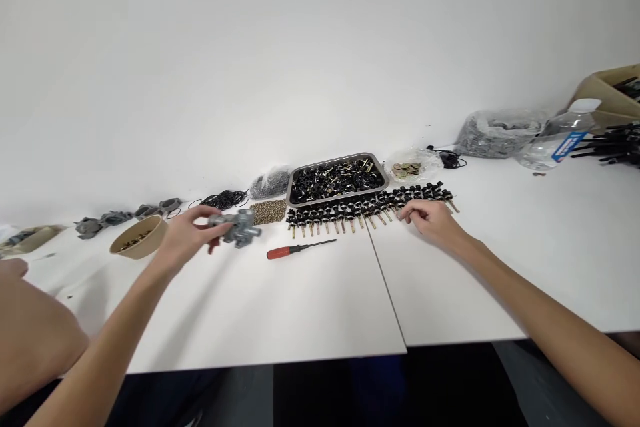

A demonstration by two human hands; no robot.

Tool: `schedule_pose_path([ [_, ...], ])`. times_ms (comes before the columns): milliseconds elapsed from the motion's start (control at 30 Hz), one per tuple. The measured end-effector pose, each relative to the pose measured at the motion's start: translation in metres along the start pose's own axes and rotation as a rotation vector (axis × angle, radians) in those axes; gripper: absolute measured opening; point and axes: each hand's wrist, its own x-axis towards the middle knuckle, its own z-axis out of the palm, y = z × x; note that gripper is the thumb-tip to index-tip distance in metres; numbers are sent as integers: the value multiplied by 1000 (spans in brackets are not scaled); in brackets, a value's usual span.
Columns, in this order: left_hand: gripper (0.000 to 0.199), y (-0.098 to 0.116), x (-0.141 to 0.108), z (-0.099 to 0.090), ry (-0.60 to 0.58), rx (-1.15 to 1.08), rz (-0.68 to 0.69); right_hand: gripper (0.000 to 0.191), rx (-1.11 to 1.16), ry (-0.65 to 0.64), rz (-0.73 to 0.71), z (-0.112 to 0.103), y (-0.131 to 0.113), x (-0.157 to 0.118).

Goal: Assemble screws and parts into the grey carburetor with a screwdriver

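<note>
My left hand (187,237) is closed around a grey metal casting (243,228) with short tubular stubs, held above the table left of the screwdriver. My right hand (433,221) is at the right part of a row of black-topped parts with brass-coloured stems (345,217). Its thumb and fingers are pinched at the stem end of one of these parts, partly hidden by the fingers. A screwdriver (285,251) with a red handle lies in front of the row. Behind the row stands a metal tray (295,204) full of black and brass-coloured small parts.
Small brass-coloured pieces (269,211), black rings (225,199) and a tan bowl (155,238) lie to the left, with grey castings (113,217) behind. At right stand plastic bags (500,137) and a water bottle (555,140). Another person's arm (35,333) reaches in at left.
</note>
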Motion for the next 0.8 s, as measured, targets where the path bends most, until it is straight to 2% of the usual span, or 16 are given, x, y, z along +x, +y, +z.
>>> schedule_pose_path([
  [100, 60, 44, -34, 45, -340, -225, 45, 30, -1, -15, 15, -2, 0, 0],
  [233, 56, 74, -70, 112, -725, -409, 83, 29, -10, -27, 12, -2, 1, -1],
  [333, 55, 82, -86, 150, -881, -494, 90, 29, -15, -42, 11, 0, 3, 0],
  [400, 55, 85, -90, 167, -947, -509, 102, 29, -14, -54, 9, 1, 3, 1],
  [533, 54, 84, -87, 182, -1055, -516, 104, 28, -5, -75, 9, 3, 2, 2],
  [800, 53, 66, -62, 178, -1268, -516, 126, 29, -24, -64, 28, 0, -3, 3],
])
